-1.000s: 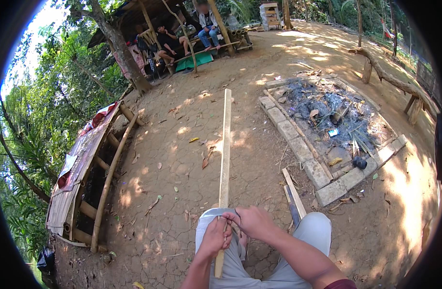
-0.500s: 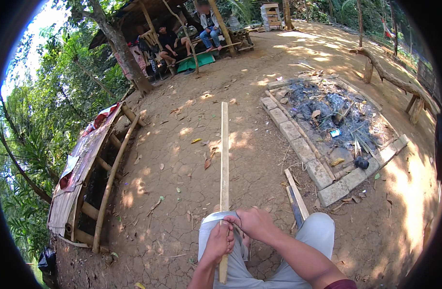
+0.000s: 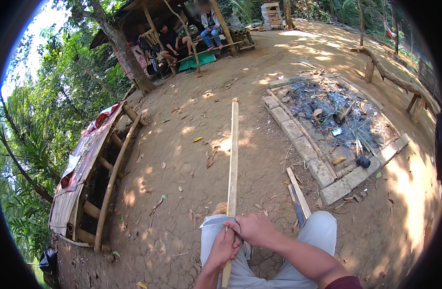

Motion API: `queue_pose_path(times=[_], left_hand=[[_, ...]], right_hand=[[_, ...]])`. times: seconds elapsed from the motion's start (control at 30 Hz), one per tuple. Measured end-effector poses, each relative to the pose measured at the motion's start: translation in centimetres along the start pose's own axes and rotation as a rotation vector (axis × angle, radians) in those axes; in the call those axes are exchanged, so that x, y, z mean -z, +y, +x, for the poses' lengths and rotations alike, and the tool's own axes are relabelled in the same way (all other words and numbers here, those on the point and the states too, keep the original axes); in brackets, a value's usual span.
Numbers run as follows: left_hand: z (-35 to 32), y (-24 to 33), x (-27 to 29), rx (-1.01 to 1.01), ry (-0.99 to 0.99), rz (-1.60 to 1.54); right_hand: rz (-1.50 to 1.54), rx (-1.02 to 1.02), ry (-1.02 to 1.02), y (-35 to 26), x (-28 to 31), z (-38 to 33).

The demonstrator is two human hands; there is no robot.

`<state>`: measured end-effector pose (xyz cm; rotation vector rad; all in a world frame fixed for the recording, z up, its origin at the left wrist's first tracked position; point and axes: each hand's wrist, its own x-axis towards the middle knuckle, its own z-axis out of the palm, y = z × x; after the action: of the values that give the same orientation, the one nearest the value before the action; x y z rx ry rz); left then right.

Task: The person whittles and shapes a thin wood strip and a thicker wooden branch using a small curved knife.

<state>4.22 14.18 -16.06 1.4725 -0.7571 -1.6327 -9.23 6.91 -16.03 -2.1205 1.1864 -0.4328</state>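
A long pale wooden strip [image 3: 233, 159] runs from between my knees out over the ground. My left hand [image 3: 224, 247] is closed round its near part, and the strip's near end shows below the fist. A knife blade [image 3: 212, 221] lies across the strip, its tip pointing left over my left knee. My right hand [image 3: 252, 229] grips the knife; its handle is hidden inside the fingers. The two hands touch at the thumbs. Where the edge meets the wood is covered by my fingers.
Short wooden pieces [image 3: 299, 197] lie beside my right knee. A block-edged fire pit [image 3: 305, 149] with ash is at the right. A low bamboo platform [image 3: 81, 183] stands left. Two people [image 3: 170, 45] sit under a shelter at the back. A log bench [image 3: 394, 77] stands far right.
The strip's far end has swung slightly to the right. The knife blade has tilted and looks duller. Both hands have shifted a little right and down, keeping their grips.
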Motion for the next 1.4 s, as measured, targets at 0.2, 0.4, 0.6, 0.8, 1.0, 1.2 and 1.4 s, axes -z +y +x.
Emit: queue_pose_path(times=[0.2,0.4,0.6,0.8,1.0,1.2,1.4], left_hand=[[-0.7,-0.1,-0.2,0.003,0.036,0.034],[-2.2,-1.1,-0.3,-0.005,0.048,0.109],[-3.2,-2.0,0.6,-0.001,-0.002,0.127],[-4.7,-15.5,6.5,-0.257,0.013,0.607],[-8.1,-14.5,8.2,-0.071,0.166,0.394],[-3.5,-15.3,10.5,-0.225,0.178,0.467],[-3.4,-11.7,7.4,-0.309,0.174,0.502]], right_hand=[[0.006,-0.068,0.048,0.1,0.4,0.6],[-0.023,-0.093,0.071,2.1,1.2,1.7],[0.024,-0.095,0.181,2.7,1.0,2.0],[0.208,-0.354,0.291,7.5,4.3,4.9],[0.138,-0.318,0.271,6.6,4.2,4.8],[0.13,-0.105,-0.045,-0.1,-1.5,0.6],[0.071,-0.13,0.111,0.9,-0.9,1.8]])
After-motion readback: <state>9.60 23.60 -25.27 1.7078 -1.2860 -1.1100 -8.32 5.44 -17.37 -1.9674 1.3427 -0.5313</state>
